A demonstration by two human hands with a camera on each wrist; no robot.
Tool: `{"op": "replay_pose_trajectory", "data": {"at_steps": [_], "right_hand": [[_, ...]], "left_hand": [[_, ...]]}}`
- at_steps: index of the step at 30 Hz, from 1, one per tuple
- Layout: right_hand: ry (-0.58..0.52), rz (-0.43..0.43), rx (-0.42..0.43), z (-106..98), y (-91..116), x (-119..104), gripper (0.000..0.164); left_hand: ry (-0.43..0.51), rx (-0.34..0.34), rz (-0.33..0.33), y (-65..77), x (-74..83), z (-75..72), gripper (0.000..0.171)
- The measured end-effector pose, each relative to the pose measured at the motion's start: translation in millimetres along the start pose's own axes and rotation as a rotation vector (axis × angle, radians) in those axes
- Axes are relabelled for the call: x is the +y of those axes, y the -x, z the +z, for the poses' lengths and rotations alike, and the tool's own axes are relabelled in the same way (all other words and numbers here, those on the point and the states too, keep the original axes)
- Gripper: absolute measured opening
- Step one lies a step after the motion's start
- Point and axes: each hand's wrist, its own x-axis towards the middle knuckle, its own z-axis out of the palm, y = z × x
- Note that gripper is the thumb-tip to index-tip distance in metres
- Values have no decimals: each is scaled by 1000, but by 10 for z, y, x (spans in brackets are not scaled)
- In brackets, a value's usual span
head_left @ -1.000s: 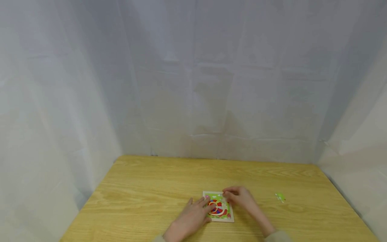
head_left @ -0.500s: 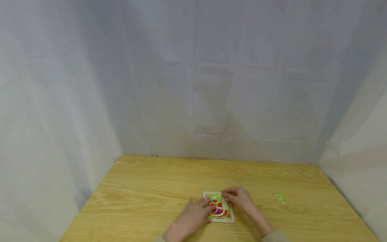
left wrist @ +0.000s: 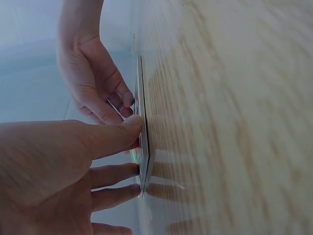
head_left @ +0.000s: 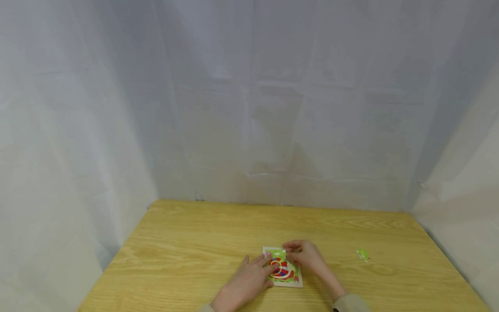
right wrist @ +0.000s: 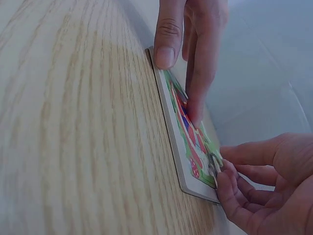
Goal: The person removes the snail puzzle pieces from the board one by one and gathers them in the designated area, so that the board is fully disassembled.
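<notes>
A small square jigsaw puzzle board (head_left: 288, 284) with a pale wooden frame lies on the table. Its picture shows a red, blue and white snail on green. Spread over the board's left side, my left hand (head_left: 249, 277) presses down with straight fingers, its thumb (right wrist: 165, 56) on the near frame. At the far right corner my right hand (head_left: 306, 255) pinches a puzzle piece (right wrist: 213, 165) between thumb and fingers, close over the picture. Most of that piece is hidden by the fingers. In the left wrist view the board (left wrist: 143, 147) appears edge-on.
A loose green and white puzzle piece (head_left: 362, 255) lies on the wooden table (head_left: 187, 247), to the right of my right hand. Pale cloth curtains (head_left: 249, 130) hang behind the table and along both sides.
My right hand has shifted slightly left along the board's far edge, still pinching the piece. The left hand stays in place on the board.
</notes>
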Motion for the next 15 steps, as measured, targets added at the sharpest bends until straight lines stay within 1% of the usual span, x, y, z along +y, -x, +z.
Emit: {"op": "replay_pose_trajectory", "data": {"at_steps": [8,11,15], "right_hand": [[106,35,25,45,-38,-43,22],[100,33,35,52,-39,-57,19],[107,11,42,61,-40,-54,17]], "left_hand": [[-15,14,4,4,-8,6,48],[-9,16,3,2,-11,12,48],[-1,18,1,4,-14,14,48]]}}
